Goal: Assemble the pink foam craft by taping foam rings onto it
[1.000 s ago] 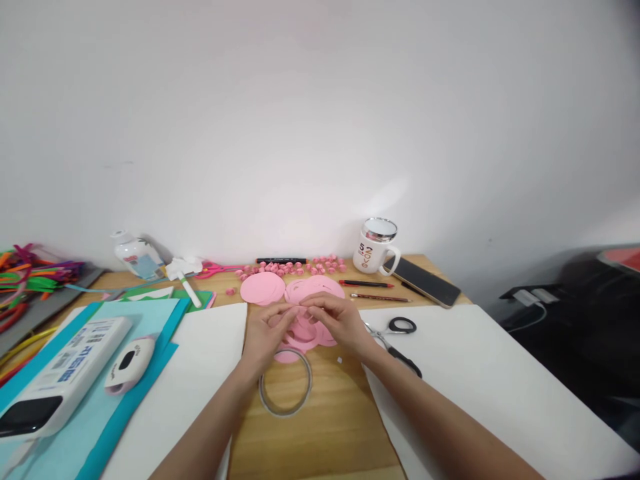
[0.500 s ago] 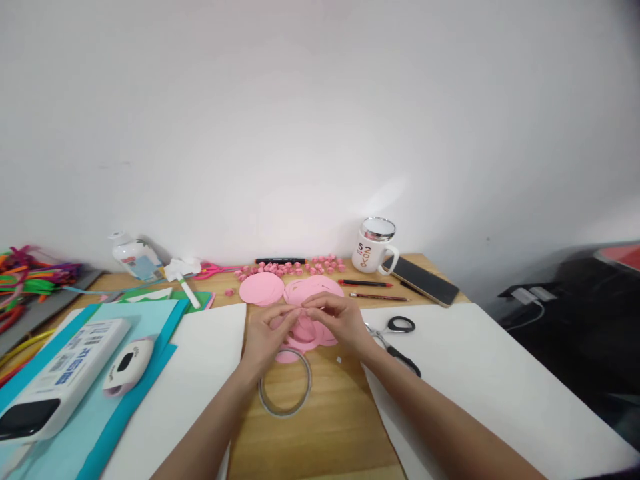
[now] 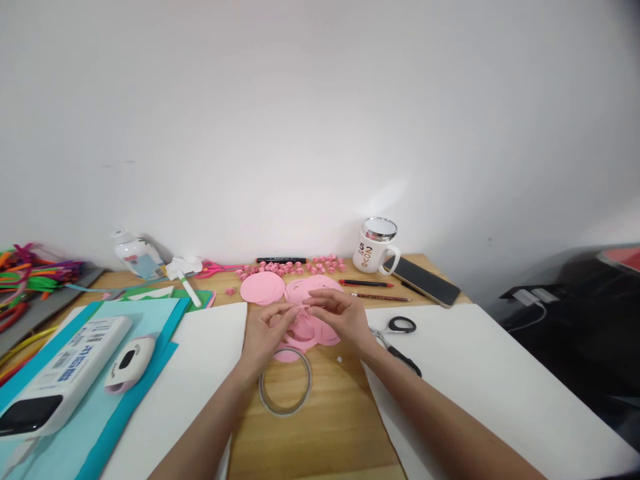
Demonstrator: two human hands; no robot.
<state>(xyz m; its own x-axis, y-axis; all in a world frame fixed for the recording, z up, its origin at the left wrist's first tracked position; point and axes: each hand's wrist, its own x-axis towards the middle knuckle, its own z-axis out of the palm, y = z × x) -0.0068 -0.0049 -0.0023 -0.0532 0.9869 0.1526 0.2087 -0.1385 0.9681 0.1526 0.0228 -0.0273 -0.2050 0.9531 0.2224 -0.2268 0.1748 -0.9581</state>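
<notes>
Slight parting of fingertips over the pink paper circles (image 3: pixel 299 328), just beyond the tape ring (image 3: pixel 285 381).

Half a second back: left hand (image 3: pixel 264 332) and right hand (image 3: pixel 341 321) tip to tip. Now a narrow gap, with the right lifted a touch and drawn back. Reads as a loosened two-handed pinch, not a set-down. Left: palm down, thumb and forefinger tips nearly closed; cannot tell if anything is pinched. Right: wrist raised, fingers (image 3: pixel 314 301) fanned loosely, nothing visibly gripped. Forearms in from the near desk (image 3: pixel 320 433) edge, one either side of the ring. Pink circles flat on the desk, at the ring's far rim, partly under both hands. Single pink disc (image 3: pixel 263 288) farther beyond the ring, scissors (image 3: pixel 395 337) to its right, mug (image 3: pixel 376 248) well beyond and right.
</notes>
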